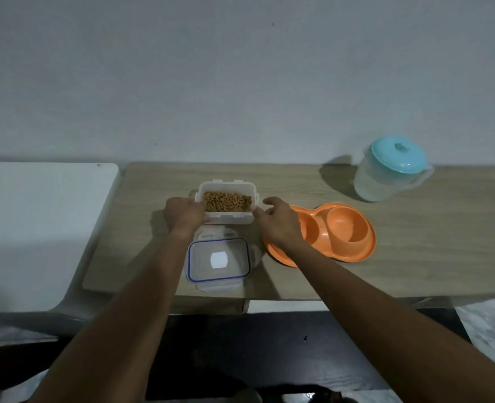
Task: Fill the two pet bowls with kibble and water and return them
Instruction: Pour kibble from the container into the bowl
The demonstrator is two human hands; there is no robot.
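1. Lid (218, 261) lay off, nearest.
2. Left hand (183, 215) gripped the kibble container (231, 219); right hand (278, 225) beside it, grip unclear.
3. Bowls (368, 242) stood empty on the table (415, 257), jug (391, 173) closed; filling and return outstanding.

Dim, soft focus (edges bowed), faint shadows

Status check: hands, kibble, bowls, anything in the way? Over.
Left hand grips open kibble container; right hand at its right end, grip unclear. Orange double bowl looks empty. Lid off, lying in front; not obstructing.
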